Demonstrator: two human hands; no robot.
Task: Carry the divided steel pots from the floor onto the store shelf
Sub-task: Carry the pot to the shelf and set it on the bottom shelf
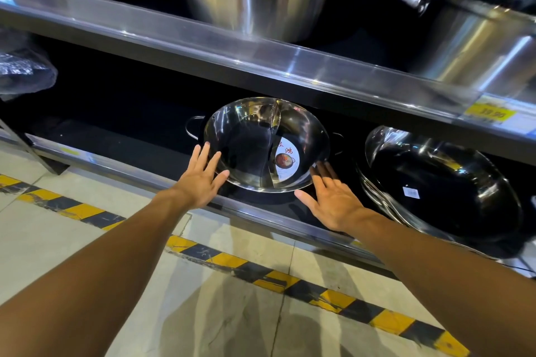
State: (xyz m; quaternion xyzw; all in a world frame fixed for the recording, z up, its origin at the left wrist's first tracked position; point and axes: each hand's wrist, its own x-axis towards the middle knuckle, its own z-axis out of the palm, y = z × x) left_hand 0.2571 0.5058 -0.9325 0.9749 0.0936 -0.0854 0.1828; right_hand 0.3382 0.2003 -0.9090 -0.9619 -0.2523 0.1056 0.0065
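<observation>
A divided steel pot (249,151) sits on the bottom shelf (139,122) of the store rack, with a curved partition down its middle, a round paper label in its right half and a wire handle at each side. My left hand (200,177) lies flat with fingers spread against the pot's near left rim. Next to the near right rim, my right hand (330,197) is spread, palm open, its fingertips at the rim. Neither hand grips the pot.
A stack of wide steel pans (443,191) leans on the same shelf to the right. The shelf above (261,58) holds large steel basins and pots. A plastic-wrapped item (23,69) sits far left. Yellow-black tape (232,264) marks the tiled floor.
</observation>
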